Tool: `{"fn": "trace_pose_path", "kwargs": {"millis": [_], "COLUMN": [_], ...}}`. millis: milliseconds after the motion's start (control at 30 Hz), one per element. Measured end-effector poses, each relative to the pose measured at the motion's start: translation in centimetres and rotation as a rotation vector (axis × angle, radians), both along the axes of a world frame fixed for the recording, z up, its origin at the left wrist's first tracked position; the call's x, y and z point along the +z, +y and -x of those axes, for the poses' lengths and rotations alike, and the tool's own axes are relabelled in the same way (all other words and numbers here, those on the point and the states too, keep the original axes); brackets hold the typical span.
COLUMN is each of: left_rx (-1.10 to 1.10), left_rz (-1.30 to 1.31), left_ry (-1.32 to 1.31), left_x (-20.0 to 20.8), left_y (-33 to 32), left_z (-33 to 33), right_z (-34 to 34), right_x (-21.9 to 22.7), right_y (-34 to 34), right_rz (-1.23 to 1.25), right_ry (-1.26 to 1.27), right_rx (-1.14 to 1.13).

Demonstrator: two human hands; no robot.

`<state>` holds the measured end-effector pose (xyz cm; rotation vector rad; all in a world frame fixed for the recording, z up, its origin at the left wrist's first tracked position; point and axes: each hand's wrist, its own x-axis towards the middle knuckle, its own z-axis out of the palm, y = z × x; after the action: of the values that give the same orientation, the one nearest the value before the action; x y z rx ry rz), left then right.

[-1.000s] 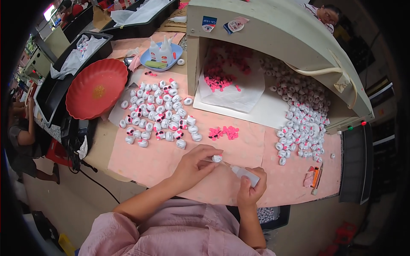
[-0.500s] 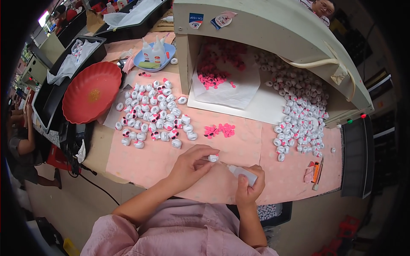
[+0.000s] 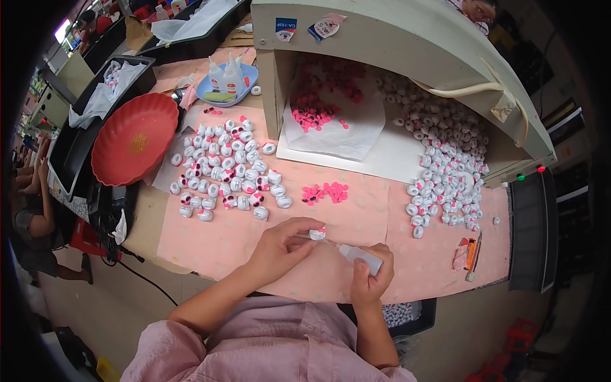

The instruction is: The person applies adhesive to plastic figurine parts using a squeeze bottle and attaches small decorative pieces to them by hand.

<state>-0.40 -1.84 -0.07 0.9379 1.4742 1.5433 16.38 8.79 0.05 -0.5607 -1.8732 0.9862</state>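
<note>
Head-worn fisheye, downward over hands

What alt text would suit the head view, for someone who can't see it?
A person's left hand holds a small white-and-pink piece while the right hand points a pale squeeze bottle toward it. Beyond, on a pink covering, small pink pieces lie between two larger clusters of mostly white pieces.

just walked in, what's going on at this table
A person's left hand holds a small white-and-pink rounded piece; the right hand grips a translucent white plastic bottle, its nozzle pointed toward that piece. Beyond the hands lies a pile of flat pink pieces, with mostly white rounded pieces spread to its left and more heaped right.
</note>
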Motion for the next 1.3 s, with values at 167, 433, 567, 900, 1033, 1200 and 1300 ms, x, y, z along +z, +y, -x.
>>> {"fn": "trace_pose_path", "kwargs": {"millis": [167, 433, 567, 900, 1033, 1200, 1300], "left_rx": [-0.002, 0.032, 0.038, 0.040, 0.047, 0.056, 0.006], "left_rz": [-0.013, -0.026, -0.035, -0.047, -0.053, -0.040, -0.072], "left_ry": [-0.026, -0.035, -0.054, -0.223, -0.244, -0.224, -0.344], "left_x": [-0.1, -0.3, -0.3, -1.1, -1.0, -1.0, -0.4], "left_y": [0.0, 0.2, 0.0, -0.3, -0.2, -0.6, -0.2], "left_z": [0.0, 0.0, 0.3, 0.9, 0.8, 1.0, 1.2], "right_z": [0.0, 0.0, 0.4, 5.5, 6.5, 5.4, 3.9], "right_x": [0.0, 0.3, 0.7, 3.2, 2.6, 3.2, 3.5], "right_y": [0.0, 0.2, 0.2, 6.3, 7.3, 6.7, 5.6], "right_rz": [0.017, 0.048, 0.195, 0.192, -0.131, 0.197, 0.505], "right_ry": [0.001, -0.027, -0.010, -0.448, -0.598, -0.538, -0.359], "right_rx": [-0.029, 0.008, -0.005, 0.032, 0.153, 0.145, 0.147]}}
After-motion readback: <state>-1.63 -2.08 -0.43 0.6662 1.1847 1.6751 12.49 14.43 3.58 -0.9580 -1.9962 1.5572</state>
